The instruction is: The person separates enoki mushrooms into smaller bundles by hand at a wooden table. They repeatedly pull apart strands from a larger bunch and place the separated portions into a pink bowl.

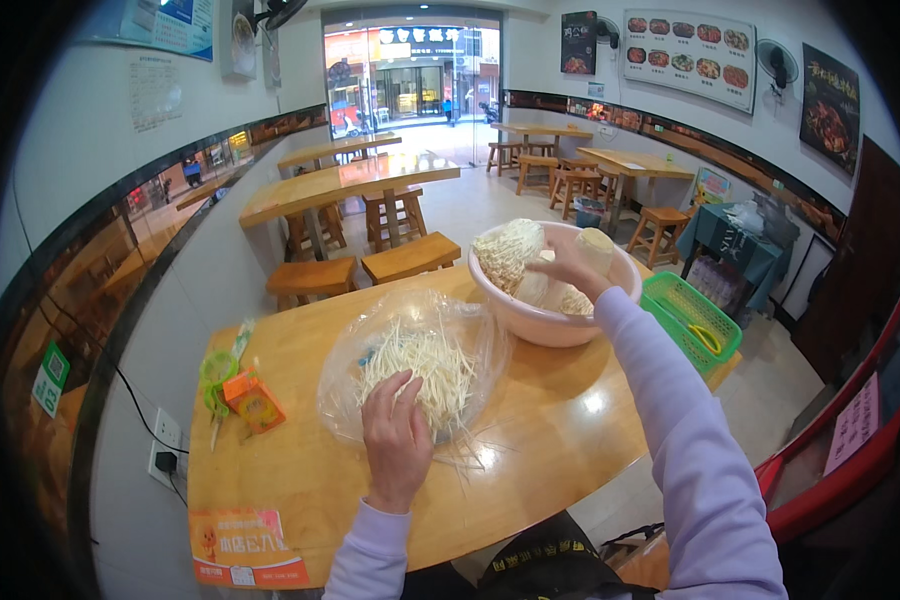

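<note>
My left hand (397, 442) rests with its fingers on the near edge of a heap of loose enoki mushrooms (427, 367), which lies on a clear plastic bag (341, 405) spread on the wooden table (540, 450). Several stray strands lie on the wood beside the bag. My right hand (570, 266) reaches into a pale pink plastic basin (555, 328), its fingers spread over bunches of enoki mushrooms (514, 251). One bunch stands with its cut base (594, 241) up, right of the hand. Whether the right fingertips touch a bunch, I cannot tell.
Right of the basin is a green plastic basket (701, 330) with a yellow-handled tool inside. Green-handled scissors (216, 397) and an orange box (255, 401) lie at the table's left. A printed sheet (247, 551) covers the near left corner. Wooden stools (411, 257) stand beyond the table.
</note>
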Demonstrator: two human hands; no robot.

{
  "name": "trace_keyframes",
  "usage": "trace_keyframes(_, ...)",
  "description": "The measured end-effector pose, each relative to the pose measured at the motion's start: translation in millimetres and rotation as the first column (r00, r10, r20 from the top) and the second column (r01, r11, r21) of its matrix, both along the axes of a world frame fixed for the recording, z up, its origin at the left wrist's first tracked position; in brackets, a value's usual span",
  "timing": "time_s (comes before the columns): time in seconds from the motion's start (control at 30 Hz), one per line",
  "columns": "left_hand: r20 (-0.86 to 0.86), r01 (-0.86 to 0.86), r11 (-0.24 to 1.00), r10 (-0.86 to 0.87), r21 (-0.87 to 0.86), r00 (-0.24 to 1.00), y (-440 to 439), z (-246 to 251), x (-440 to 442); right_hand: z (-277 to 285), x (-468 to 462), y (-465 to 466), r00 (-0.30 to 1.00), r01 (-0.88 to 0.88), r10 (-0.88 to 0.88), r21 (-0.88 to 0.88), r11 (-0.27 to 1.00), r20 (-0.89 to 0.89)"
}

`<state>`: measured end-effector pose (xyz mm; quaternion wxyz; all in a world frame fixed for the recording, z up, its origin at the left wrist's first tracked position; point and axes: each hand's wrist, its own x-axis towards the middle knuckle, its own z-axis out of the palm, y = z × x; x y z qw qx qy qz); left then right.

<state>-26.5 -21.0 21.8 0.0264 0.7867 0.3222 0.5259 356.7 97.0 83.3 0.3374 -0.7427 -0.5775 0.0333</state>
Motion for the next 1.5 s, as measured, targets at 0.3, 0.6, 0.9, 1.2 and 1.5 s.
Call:
trace_keyframes(0.3, 0.025, 0.018, 0.999, -0.017, -0.029, 1.000, 2, -1, 4, -2, 19, -15, 0.997, -0.075, 0.070, -0.319, 0.945, -0.027)
trace_keyframes(0.6, 0.019, 0.021, 0.999, -0.021, -0.034, 1.000, 1, 0, 4, 35, 11, -42, 0.971, -0.238, 0.239, -0.045, 0.970, 0.023)
trace_keyframes(0.9, 0.502, 0.519, 0.758, -0.295, -0.395, 0.813, -6, 1, 4, 106, -72, -98, 0.797, -0.408, 0.049, 0.476, 0.779, 0.602)
trace_keyframes(1.2, 0.171, 0.079, 0.989, -0.100, 0.126, 0.980, -19, 32, -8, 74, -194, -149, 0.565, -0.770, 0.574, 0.130, 0.624, 0.593)
trace_keyframes(1.5, 0.562, 0.563, 0.782, -0.348, -0.267, 0.751, -8, 19, -13, 71, -220, -152, 0.535, -0.842, 0.811, 0.076, 0.534, 0.239)
